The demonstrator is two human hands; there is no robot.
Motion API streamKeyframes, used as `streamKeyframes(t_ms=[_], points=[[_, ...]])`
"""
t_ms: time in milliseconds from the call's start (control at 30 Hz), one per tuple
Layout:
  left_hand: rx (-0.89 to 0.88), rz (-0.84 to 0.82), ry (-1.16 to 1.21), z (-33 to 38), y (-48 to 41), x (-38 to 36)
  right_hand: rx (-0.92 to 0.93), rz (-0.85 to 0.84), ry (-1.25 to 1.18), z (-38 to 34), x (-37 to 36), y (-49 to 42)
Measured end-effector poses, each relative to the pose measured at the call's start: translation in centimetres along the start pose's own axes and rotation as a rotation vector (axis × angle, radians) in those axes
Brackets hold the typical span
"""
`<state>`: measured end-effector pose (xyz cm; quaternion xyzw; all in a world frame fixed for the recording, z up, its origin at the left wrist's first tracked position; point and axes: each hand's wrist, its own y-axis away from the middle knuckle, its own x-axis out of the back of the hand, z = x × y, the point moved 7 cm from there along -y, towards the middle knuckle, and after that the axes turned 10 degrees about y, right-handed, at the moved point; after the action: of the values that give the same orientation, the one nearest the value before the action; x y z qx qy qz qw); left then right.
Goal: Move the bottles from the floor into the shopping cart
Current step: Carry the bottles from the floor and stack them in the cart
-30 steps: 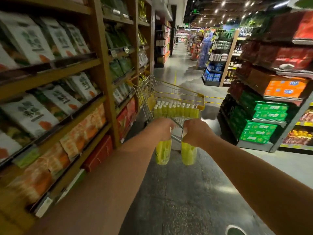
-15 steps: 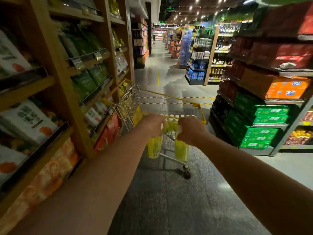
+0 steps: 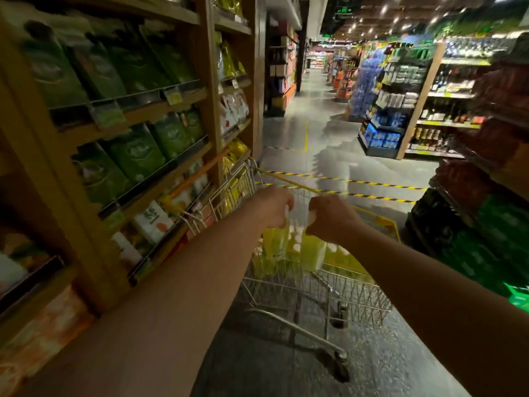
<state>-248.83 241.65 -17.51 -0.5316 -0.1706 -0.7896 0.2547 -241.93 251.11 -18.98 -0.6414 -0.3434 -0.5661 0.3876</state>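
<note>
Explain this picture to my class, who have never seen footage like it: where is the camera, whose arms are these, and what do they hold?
There is no machine here. A person wears a camera on the head, looking forward and down, so the two bare arms are the wearer's own. The left hand grips a yellow bottle by its top, and the right hand grips a second bottle. Both seem to hang over a wire shopping cart holding more bottles. It stands on a shop floor beside shelves of packets.

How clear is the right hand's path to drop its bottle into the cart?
Likely yes: the right hand holds its bottle over the open top of the cart, nothing visible in between.
</note>
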Motion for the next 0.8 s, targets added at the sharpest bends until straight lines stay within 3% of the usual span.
streamKeyframes(t_ms=[267,467,800], points=[[0.046,-0.18,-0.028,-5.5,-15.0,-5.5,0.017,-0.084,0.01,3.0,-6.5,-13.8],[-0.077,-0.402,-0.119,-10.2,-25.3,-13.1,-0.063,-0.237,-0.016,5.8,-15.8,-21.4],[-0.022,-0.554,0.037,-18.7,-33.7,-27.6,-0.163,-0.453,-0.093,8.5,-32.8,-28.2]])
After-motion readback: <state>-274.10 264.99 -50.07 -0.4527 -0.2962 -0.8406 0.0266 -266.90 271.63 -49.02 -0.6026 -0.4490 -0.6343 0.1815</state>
